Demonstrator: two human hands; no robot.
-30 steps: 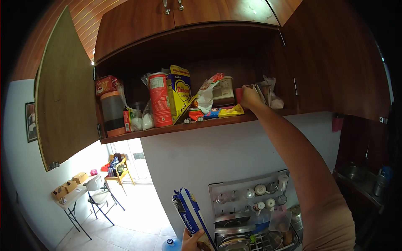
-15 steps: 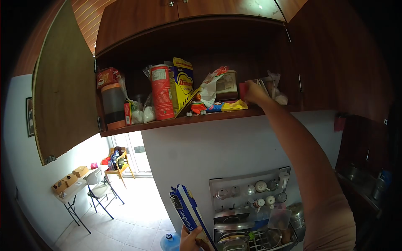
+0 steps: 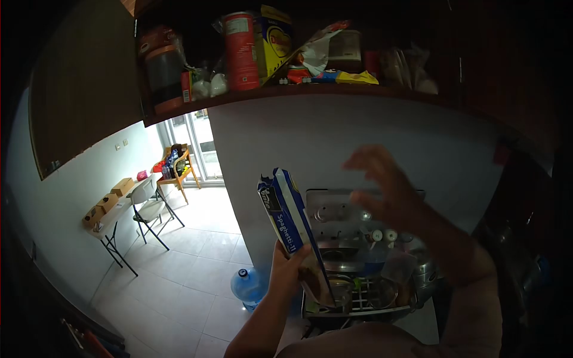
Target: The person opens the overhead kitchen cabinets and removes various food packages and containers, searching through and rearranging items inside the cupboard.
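Observation:
My left hand (image 3: 289, 268) is wrapped round the lower part of a blue and white spaghetti pack (image 3: 290, 221), which stands tilted with its top end up. The top of the pack looks torn or folded. My right hand (image 3: 382, 185) is in the air to the right of the pack, fingers apart and somewhat blurred, with nothing in it. Above both hands is the open wall cupboard's shelf (image 3: 358, 90). On it stand a red canister (image 3: 242, 53), a yellow and purple box (image 3: 277, 42), and a yellow and blue packet (image 3: 340, 76).
Below my right hand is a dish rack (image 3: 358, 307) with lids, glasses and pots. A blue water jug (image 3: 245, 286) stands on the floor. At the left, a folding chair (image 3: 148, 206) and a table with cardboard boxes (image 3: 107, 203) stand along the wall. The cupboard door (image 3: 77, 119) hangs open.
My right hand has left the shelf and come down towards the spaghetti pack, fingers now spread. The left hand still holds the pack. The view has tilted downward and darkened.

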